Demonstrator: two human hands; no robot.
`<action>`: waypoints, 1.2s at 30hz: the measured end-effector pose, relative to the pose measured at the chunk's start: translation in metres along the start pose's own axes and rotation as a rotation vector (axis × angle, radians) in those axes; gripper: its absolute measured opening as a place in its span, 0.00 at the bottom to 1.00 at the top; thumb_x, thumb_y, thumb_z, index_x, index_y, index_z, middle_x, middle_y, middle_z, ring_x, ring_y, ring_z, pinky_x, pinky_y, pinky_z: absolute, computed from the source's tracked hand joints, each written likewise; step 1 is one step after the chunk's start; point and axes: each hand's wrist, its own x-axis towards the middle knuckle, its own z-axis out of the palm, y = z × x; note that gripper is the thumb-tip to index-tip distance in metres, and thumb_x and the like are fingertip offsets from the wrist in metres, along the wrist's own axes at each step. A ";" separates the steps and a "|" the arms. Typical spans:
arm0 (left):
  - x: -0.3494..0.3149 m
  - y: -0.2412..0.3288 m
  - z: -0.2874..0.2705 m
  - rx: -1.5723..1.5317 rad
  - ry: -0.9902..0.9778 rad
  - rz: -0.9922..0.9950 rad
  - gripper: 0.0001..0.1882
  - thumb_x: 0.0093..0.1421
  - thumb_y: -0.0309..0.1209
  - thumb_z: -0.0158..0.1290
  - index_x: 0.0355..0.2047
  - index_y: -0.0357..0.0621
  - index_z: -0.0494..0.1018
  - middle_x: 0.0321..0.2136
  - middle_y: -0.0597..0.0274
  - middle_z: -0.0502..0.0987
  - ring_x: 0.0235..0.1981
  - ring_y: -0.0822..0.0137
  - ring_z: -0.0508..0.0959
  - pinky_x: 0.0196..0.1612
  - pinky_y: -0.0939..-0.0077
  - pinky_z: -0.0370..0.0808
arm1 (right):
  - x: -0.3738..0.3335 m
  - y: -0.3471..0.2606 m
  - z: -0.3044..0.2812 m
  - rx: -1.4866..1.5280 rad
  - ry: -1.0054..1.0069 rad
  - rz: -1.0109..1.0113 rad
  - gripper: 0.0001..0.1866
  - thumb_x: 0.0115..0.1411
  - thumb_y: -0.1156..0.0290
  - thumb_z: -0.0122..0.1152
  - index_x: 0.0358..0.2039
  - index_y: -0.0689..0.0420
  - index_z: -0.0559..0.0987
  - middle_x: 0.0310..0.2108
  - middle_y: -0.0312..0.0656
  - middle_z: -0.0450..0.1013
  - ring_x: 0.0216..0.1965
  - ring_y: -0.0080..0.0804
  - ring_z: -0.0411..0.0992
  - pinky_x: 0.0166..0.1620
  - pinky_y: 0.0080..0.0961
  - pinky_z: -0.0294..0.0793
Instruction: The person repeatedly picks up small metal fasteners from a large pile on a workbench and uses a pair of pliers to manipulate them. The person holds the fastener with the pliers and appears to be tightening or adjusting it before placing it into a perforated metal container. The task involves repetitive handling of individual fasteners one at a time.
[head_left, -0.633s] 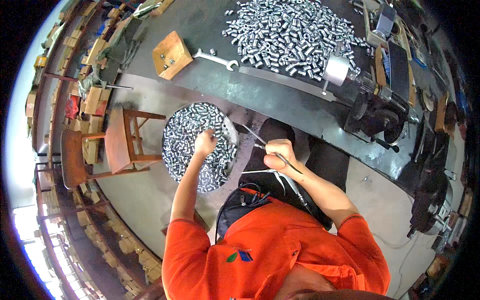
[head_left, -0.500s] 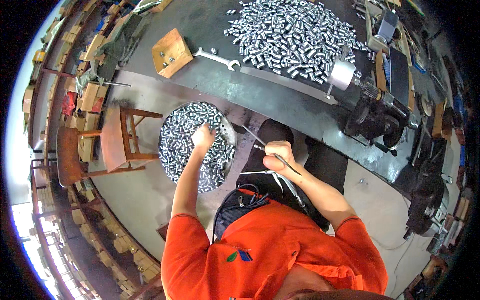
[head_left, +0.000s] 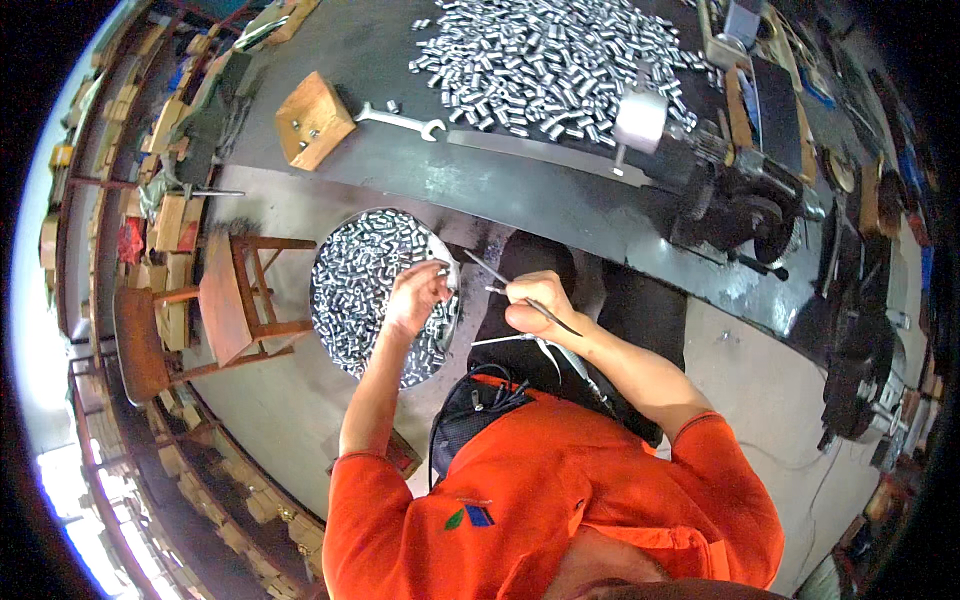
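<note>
My left hand [head_left: 418, 296] is raised over a round tray [head_left: 446, 255] of small shiny metal sleeves [head_left: 355, 280]. Its fingers are curled together, and a small glint shows at the fingertips, too small to make out. To its right, my right hand [head_left: 540, 303] is closed around a slim dark rod [head_left: 485, 264], which looks like a thin file and slants up to the left. A short light piece [head_left: 495, 290] sticks out beside that hand's fingers. Below it, across my lap, lies an air blow gun [head_left: 575, 368] with a thin pale nozzle.
A dark workbench [head_left: 400, 180] bears a big heap of sleeves [head_left: 550, 65], an open-ended wrench [head_left: 405, 121], a wooden box [head_left: 314, 120] with a few small parts, and a clamping machine [head_left: 735, 195]. A wooden chair [head_left: 225, 305] stands left, before crowded shelves [head_left: 165, 215].
My left hand has come up out of the sleeves and moved slightly right, toward the rod's tip. My right hand has shifted a little left, still holding the rod. The whole view has shifted slightly.
</note>
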 end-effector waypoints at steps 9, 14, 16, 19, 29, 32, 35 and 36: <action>-0.028 -0.009 0.068 -0.004 -0.188 -0.086 0.14 0.60 0.38 0.48 0.31 0.38 0.71 0.15 0.62 0.69 0.13 0.67 0.68 0.27 0.69 0.71 | -0.002 0.006 -0.002 0.002 0.026 -0.012 0.14 0.41 0.73 0.55 0.11 0.58 0.59 0.09 0.43 0.55 0.10 0.37 0.58 0.16 0.30 0.55; -0.034 -0.001 0.080 0.326 -0.238 0.100 0.10 0.60 0.29 0.48 0.36 0.32 0.72 0.21 0.56 0.75 0.21 0.65 0.75 0.28 0.72 0.73 | 0.001 -0.004 0.005 0.169 0.072 0.043 0.08 0.41 0.74 0.56 0.13 0.58 0.67 0.10 0.42 0.58 0.11 0.33 0.62 0.17 0.28 0.60; -0.036 0.003 0.085 0.410 -0.253 0.142 0.09 0.59 0.26 0.49 0.37 0.32 0.71 0.24 0.56 0.76 0.25 0.66 0.76 0.32 0.73 0.74 | -0.001 0.000 0.001 0.018 0.025 0.026 0.06 0.42 0.74 0.56 0.14 0.58 0.69 0.10 0.41 0.59 0.12 0.31 0.63 0.17 0.27 0.61; -0.038 0.010 0.090 0.511 -0.277 0.162 0.09 0.56 0.22 0.50 0.38 0.32 0.71 0.29 0.56 0.77 0.31 0.68 0.77 0.38 0.74 0.74 | -0.003 0.002 -0.003 -0.007 0.010 0.042 0.06 0.43 0.74 0.55 0.14 0.58 0.69 0.09 0.40 0.58 0.12 0.27 0.61 0.17 0.26 0.59; -0.025 0.026 0.070 0.156 -0.198 0.218 0.08 0.55 0.18 0.50 0.37 0.34 0.71 0.29 0.57 0.75 0.28 0.65 0.77 0.37 0.74 0.74 | 0.004 -0.012 -0.012 0.108 0.102 0.173 0.14 0.40 0.70 0.53 0.09 0.59 0.59 0.09 0.38 0.48 0.11 0.22 0.50 0.16 0.26 0.49; -0.013 0.023 0.048 0.580 -0.113 0.308 0.08 0.54 0.18 0.50 0.36 0.36 0.71 0.29 0.61 0.75 0.27 0.71 0.75 0.33 0.78 0.72 | 0.002 -0.011 -0.012 0.164 0.094 0.161 0.17 0.41 0.66 0.54 0.09 0.59 0.58 0.09 0.37 0.48 0.11 0.21 0.49 0.16 0.25 0.46; -0.007 0.018 0.037 1.055 0.032 0.509 0.08 0.49 0.21 0.55 0.32 0.35 0.73 0.24 0.63 0.73 0.20 0.76 0.70 0.24 0.79 0.68 | 0.000 -0.013 -0.011 0.243 0.025 0.098 0.19 0.42 0.62 0.55 0.09 0.58 0.58 0.08 0.35 0.48 0.11 0.20 0.50 0.16 0.25 0.46; -0.004 0.016 0.035 1.089 0.066 0.558 0.10 0.44 0.22 0.57 0.30 0.37 0.74 0.21 0.61 0.70 0.17 0.74 0.68 0.23 0.78 0.68 | 0.000 -0.010 -0.008 0.251 0.020 0.093 0.21 0.44 0.59 0.55 0.09 0.58 0.58 0.08 0.33 0.48 0.11 0.20 0.50 0.16 0.25 0.47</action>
